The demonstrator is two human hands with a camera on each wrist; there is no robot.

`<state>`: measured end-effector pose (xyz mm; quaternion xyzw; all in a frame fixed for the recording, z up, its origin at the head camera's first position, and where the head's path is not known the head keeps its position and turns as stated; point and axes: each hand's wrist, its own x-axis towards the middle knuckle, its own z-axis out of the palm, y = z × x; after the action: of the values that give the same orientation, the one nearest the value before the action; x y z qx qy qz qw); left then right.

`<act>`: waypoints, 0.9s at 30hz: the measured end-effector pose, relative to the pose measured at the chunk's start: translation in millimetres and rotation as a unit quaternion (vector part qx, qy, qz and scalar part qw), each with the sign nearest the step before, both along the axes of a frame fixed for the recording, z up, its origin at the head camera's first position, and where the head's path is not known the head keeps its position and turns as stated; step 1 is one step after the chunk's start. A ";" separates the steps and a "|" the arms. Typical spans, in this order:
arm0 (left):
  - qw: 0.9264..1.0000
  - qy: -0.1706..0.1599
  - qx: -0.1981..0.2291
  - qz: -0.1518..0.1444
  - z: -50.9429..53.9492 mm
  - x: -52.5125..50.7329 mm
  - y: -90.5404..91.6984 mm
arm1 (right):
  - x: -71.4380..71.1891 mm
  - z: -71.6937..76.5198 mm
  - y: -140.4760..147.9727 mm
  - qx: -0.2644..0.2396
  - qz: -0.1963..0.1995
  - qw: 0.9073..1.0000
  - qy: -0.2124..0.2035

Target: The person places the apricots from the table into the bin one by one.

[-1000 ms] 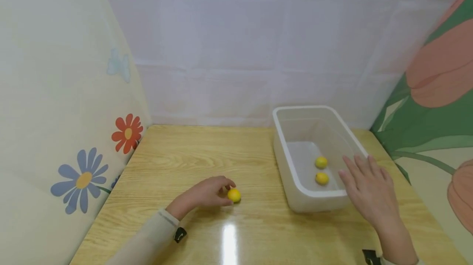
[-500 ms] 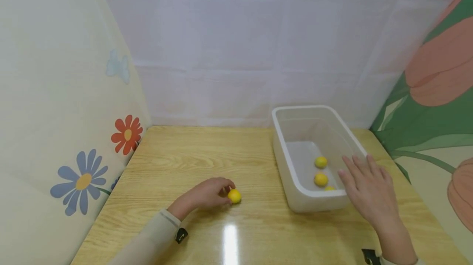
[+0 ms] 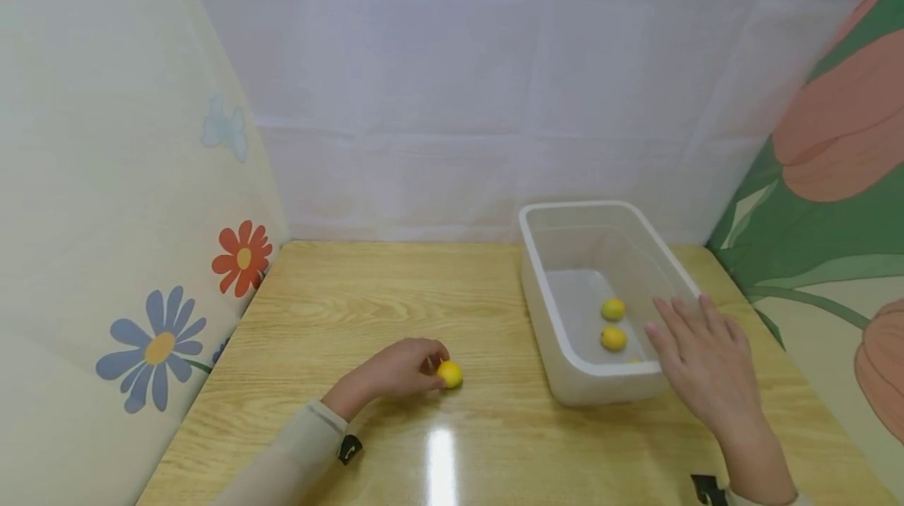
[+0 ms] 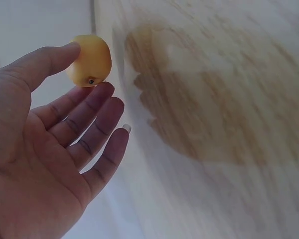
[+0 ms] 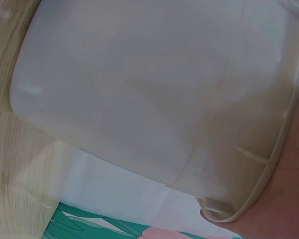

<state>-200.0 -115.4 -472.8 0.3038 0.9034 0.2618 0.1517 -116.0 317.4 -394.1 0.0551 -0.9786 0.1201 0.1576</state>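
My left hand (image 3: 402,369) pinches a small yellow lemon (image 3: 450,374) between thumb and fingertips, low over the wooden table. In the left wrist view the thumb (image 4: 65,56) presses the side of the lemon (image 4: 93,59), whose dark stem spot shows. The outer fingers are spread away from it. At the right, my right hand (image 3: 709,373) rests with straight fingers on the near right corner of a white plastic bin (image 3: 558,310). Inside the bin lie two lemons, one farther back (image 3: 613,309) and one nearer (image 3: 614,338). A sliver of another yellow fruit (image 3: 635,361) shows behind the near rim.
The wooden table (image 3: 395,286) runs back to a white cloth backdrop (image 3: 395,82). Flower-printed cloth panels stand at the left (image 3: 85,192) and right (image 3: 833,176). In the right wrist view the bin's outer wall (image 5: 139,89) fills most of the frame.
Another yellow fruit has come into sight at the bin's near end, and the nearer lemon has shifted slightly. The left thumb and fingers have drawn in on their lemon. My right hand stays put.
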 end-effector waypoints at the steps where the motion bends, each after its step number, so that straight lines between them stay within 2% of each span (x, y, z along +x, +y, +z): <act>1: 1.000 0.001 -0.001 0.001 1.1 0.0 0.2 | -0.1 -0.2 0.1 0.000 0.000 1.000 0.000; 10: 1.000 0.017 0.009 0.004 6.5 -3.5 2.6 | 0.0 -1.1 0.6 0.000 -0.002 1.000 0.000; 27: 0.998 0.036 0.042 0.012 15.7 -18.8 5.5 | -0.5 -0.7 0.5 -0.002 -0.003 1.000 0.004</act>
<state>-218.9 -109.9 -457.1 0.3079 0.9000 0.2907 0.1030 -116.5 318.0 -394.8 0.0527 -0.9778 0.1215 0.1623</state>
